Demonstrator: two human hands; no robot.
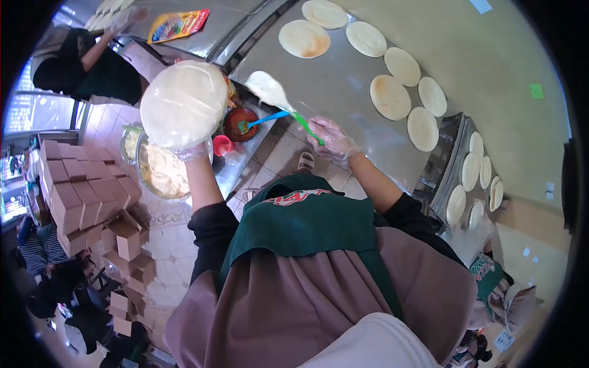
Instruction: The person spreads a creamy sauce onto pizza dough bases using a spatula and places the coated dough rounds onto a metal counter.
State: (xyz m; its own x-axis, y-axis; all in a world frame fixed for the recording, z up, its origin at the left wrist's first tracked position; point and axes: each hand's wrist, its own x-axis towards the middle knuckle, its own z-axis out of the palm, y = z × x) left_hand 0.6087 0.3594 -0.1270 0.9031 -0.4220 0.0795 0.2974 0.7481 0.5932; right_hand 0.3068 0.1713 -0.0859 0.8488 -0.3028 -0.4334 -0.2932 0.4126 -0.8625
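My left hand [195,151], in a clear plastic glove, holds up a round pale flatbread [184,104] from beneath. Its surface looks white and shiny, and most of the fingers are hidden under it. In my gloved right hand [334,141] is a spatula [300,121] with a green handle, its head heaped with white cream [267,89]. A large bowl [142,175] of thick cream stands below my left hand. Between my hands sits a bowl of reddish-brown sauce [233,132] with a blue-handled spatula [265,119] in it, beside a red cup [222,145].
Several flatbreads [390,97] lie on the metal table [294,80], and more rest on a rack [456,205] at right. A yellow pouch [178,26] lies on the far table. Cardboard boxes [86,190] are stacked at left. Other people stand at upper left and lower right.
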